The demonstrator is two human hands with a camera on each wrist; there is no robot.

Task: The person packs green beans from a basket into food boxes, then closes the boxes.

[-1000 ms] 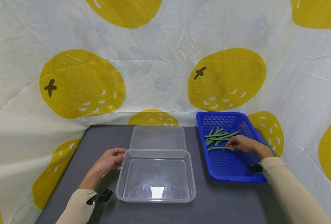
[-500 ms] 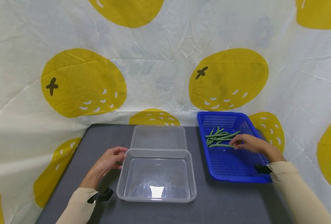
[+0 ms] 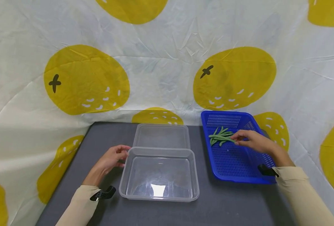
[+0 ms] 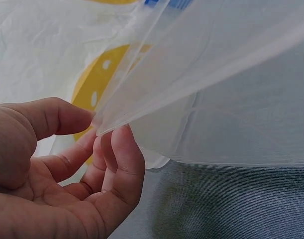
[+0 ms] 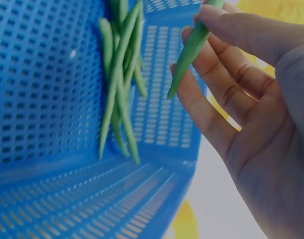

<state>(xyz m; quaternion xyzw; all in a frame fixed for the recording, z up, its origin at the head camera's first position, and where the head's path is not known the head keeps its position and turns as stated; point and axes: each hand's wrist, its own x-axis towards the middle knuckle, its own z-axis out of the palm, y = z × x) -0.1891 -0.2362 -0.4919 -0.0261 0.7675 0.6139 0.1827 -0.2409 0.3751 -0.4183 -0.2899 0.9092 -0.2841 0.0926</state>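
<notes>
In the head view my right hand (image 3: 254,142) is over the blue basket (image 3: 209,158). Its thumb and fingers pinch one green bean (image 5: 190,52), whose tip points down in the right wrist view. Several other green beans (image 5: 121,74) lie in a loose pile in the basket. My left hand (image 3: 111,160) is at the far left corner of a clear plastic container (image 3: 159,177). The left wrist view has the thumb above and the fingers under the container's rim (image 4: 142,115), pinching its corner. Nothing lies inside the container.
A clear rectangular lid (image 3: 161,135) lies flat behind the container, its near edge hidden by it. Both stand on a dark grey table (image 3: 226,207). A white cloth (image 3: 161,72) with yellow fruit prints hangs behind.
My right hand has lifted the bean off the basket's floor, moving slightly up and away from the front. The left hand stays at the container's corner. The head view has shifted slightly.
</notes>
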